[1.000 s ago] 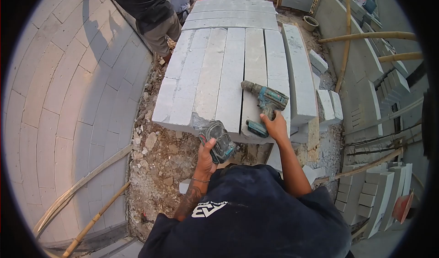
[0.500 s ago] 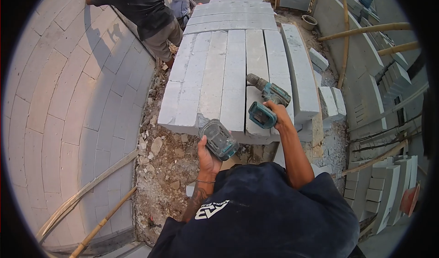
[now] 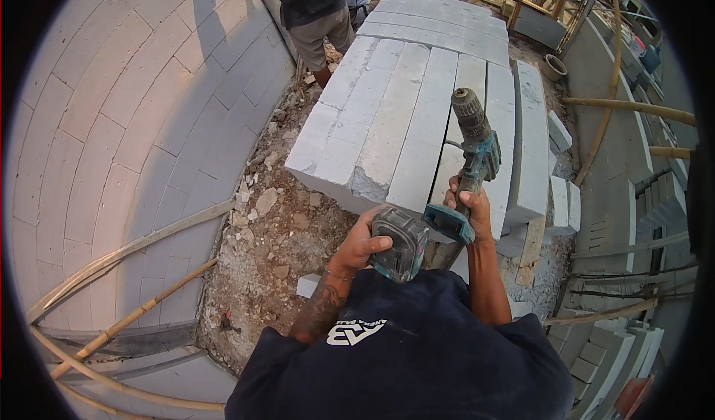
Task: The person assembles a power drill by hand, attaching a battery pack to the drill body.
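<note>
My right hand (image 3: 474, 210) is closed around the handle of a dusty teal and black cordless drill (image 3: 480, 152). The drill's chuck points up and away from me, and its base faces my left hand. In my left hand (image 3: 363, 243) is a drill battery (image 3: 402, 245), with the thumb pressed over its side. Battery and drill base are close together but apart. Both hands are in front of my dark shirt, at the near edge of a stack of pale blocks (image 3: 421, 141).
A block wall (image 3: 112, 159) rises on the left, with bamboo poles (image 3: 141, 319) near its foot. Rubble (image 3: 272, 230) covers the ground beside the stack. Another person (image 3: 309, 18) stands at the far left of the stack. More blocks (image 3: 618, 353) lean at the right.
The drill has swung from pointing left to pointing up and away. My left hand has brought the battery rightward, nearer to the drill's base. The view has shifted to the left.
</note>
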### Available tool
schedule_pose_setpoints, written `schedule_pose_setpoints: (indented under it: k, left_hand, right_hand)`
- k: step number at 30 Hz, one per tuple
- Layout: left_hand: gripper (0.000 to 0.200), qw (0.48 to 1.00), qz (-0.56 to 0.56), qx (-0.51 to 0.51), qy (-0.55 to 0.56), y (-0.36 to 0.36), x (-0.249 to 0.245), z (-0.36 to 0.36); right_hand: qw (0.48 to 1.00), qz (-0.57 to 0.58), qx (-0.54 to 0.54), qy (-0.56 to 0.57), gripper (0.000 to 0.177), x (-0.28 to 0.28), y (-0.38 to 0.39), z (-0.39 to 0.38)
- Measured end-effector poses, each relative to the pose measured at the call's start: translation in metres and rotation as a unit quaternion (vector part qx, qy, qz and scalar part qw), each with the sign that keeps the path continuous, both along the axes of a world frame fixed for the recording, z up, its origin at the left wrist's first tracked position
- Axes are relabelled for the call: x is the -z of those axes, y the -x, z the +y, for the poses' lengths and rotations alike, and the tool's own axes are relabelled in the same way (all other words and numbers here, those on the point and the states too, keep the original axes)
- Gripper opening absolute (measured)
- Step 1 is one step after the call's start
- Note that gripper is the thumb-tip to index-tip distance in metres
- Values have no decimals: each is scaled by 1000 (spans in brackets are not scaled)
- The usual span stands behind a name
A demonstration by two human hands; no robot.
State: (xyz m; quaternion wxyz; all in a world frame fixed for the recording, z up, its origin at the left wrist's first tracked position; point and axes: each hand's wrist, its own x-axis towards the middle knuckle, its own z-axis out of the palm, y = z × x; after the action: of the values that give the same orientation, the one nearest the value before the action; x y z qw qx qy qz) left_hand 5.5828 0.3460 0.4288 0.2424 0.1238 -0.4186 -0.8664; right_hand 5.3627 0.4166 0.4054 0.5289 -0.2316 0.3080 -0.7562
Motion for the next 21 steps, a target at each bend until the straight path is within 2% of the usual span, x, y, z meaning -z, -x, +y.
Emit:
schedule_pose_setpoints:
  k: [1,3,11,13,16,21]
  left_hand:
    - [60,1000,-1,-3,-4,-1,0,-3]
    - [63,994,-27,70,81,-4,-1,-8]
    - [64,989,11,89,118,-2,6,-10]
    - [72,995,-22,64,71,-4,9,-6]
    - [74,1000,6,15,20,-2,14,2]
    - [74,999,-24,5,-21,0,26,16]
  right_hand:
    - [1000,-1,-3,-4,50,-8,-2,1]
    - [998,45,-12,31,52,-19,-5,0]
    - [994,84,-4,76,52,-34,-18,4]
    - [994,81,0,75,51,-35,-20,4]
    - [996,62,11,69,43,-33,-23,5]
    - [999,49,2,20,33,-18,-23,9]
